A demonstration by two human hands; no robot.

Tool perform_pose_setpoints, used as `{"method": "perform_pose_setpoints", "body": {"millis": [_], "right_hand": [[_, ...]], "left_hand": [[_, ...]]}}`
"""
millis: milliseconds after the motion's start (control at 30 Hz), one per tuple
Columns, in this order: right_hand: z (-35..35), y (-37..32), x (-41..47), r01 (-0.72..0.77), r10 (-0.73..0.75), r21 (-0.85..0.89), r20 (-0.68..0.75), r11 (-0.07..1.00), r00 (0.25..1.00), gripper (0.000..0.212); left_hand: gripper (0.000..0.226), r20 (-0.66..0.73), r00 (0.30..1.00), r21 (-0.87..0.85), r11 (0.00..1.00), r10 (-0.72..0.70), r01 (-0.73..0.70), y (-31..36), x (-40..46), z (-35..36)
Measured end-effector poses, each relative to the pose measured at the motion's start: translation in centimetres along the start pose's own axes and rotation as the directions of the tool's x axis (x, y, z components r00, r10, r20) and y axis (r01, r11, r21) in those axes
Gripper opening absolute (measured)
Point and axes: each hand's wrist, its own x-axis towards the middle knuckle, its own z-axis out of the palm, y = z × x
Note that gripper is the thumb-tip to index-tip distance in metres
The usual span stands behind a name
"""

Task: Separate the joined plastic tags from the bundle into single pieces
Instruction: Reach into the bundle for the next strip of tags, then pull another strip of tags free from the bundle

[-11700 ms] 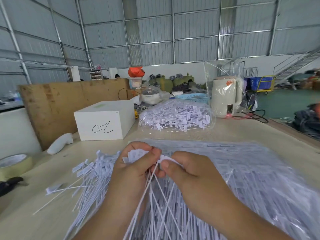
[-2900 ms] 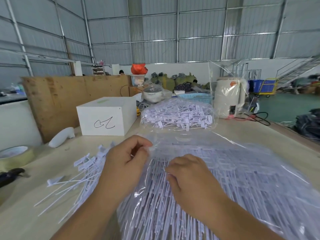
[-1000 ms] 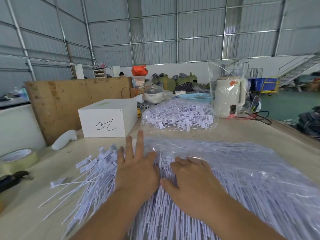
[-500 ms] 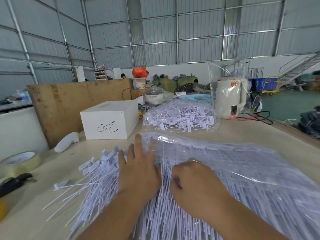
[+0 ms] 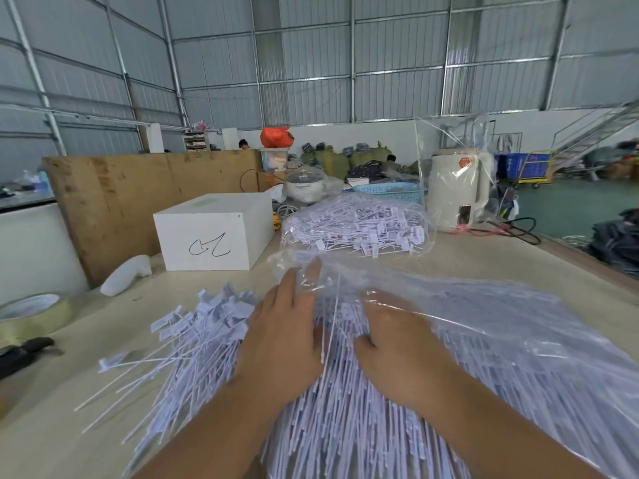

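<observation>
At frame centre, the left hand [image 5: 281, 335] lies flat and the right hand [image 5: 397, 344] reaches, grip unclear, into light, springy, slippery tags [image 5: 345, 426], best pinched at their flat heads.

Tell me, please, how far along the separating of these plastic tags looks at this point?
Early on, it seems. Done: a loose pile of single tags lies on the table beside the left hand. In hand: both hands are at the mouth of the clear bag, the right hand reaching inside. Left: most of that bag's tags, plus a second full bag behind.
</observation>
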Motion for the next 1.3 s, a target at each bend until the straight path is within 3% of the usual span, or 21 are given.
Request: {"method": "perform_pose_setpoints", "body": {"millis": [133,300,467,567,600,700,800,867,933,967,1033,1100,1167,1233,1300], "right_hand": [[-0.3,-0.2,-0.3,-0.021,0.021,0.072,-0.001,0.997,1.000,0.039],[-0.7,-0.6,-0.5,0.037,-0.038,-0.009,-0.247,0.999,0.968,0.026],[-2.6,-1.6,-0.9,0.037,0.085,0.432,-0.260,0.901,0.962,0.024],[-4.5,-2.0,-1.4,0.030,0.108,0.641,-0.174,0.767,0.979,0.039],[-5.2,-2.0,-1.7,0.014,0.070,0.667,-0.098,0.745,0.993,0.043],[-6.4,-2.1,-2.6,-0.026,-0.081,0.638,0.138,0.770,0.987,0.043],[-6.8,-2.2,-3.2,-0.020,-0.163,0.645,0.223,0.764,0.961,0.036],[-7.0,-2.7,-3.4,0.021,-0.207,0.663,0.203,0.748,0.957,0.026],[-7.2,-2.8,-3.4,0.032,-0.208,0.679,0.181,0.734,0.961,0.023],[-7.3,-2.6,-3.3,0.033,-0.200,0.676,0.170,0.736,0.965,0.027],[-7.3,-2.1,-3.2,0.011,-0.170,0.641,0.187,0.767,0.968,0.037],[-6.9,-1.9,-3.2,-0.039,-0.147,0.576,0.272,0.816,0.951,0.035],[-6.1,-1.9,-3.2,-0.073,-0.102,0.500,0.313,0.863,0.944,0.025],[-5.5,-1.6,-2.8,-0.092,-0.005,0.451,0.208,0.888,0.978,0.018],[-5.3,-0.7,-2.4,-0.099,0.096,0.405,0.028,0.909,0.995,0.021]], "left_hand": [[0.068,-0.060,0.998,0.007,1.000,0.002,-0.001,0.1,-0.3,-0.7],[0.048,-0.098,0.995,-0.067,0.997,-0.032,0.026,-0.3,-0.3,-1.2],[0.045,-0.213,0.975,-0.198,0.980,-0.064,0.021,0.0,-0.4,-1.6],[0.027,-0.239,0.955,-0.486,0.873,-0.177,0.040,0.4,-0.4,-2.2],[0.021,-0.219,0.953,-0.568,0.821,-0.212,0.052,0.6,-0.3,-2.4],[0.031,-0.104,0.922,-0.731,0.657,-0.373,0.183,0.6,-0.2,-2.8],[0.033,0.020,0.852,-0.767,0.538,-0.523,0.349,0.2,0.0,-3.2],[0.028,0.123,0.845,-0.722,0.537,-0.521,0.436,-0.1,0.1,-3.3],[0.025,0.289,0.843,-0.753,0.436,-0.453,0.492,0.0,-0.1,-3.2],[0.032,0.356,0.843,-0.777,0.374,-0.402,0.506,0.1,-0.2,-3.2],[0.048,0.354,0.876,-0.831,0.320,-0.329,0.456,0.3,-0.3,-3.3],[0.036,0.227,0.924,-0.874,0.354,-0.307,0.332,0.6,-0.2,-3.7],[0.028,0.082,0.948,-0.841,0.489,-0.307,0.231,0.9,-0.2,-4.0],[0.027,-0.036,0.961,-0.736,0.658,-0.275,0.161,0.8,-0.3,-4.2],[0.029,-0.075,0.972,-0.696,0.709,-0.225,0.110,0.8,-0.5,-4.6]]}}
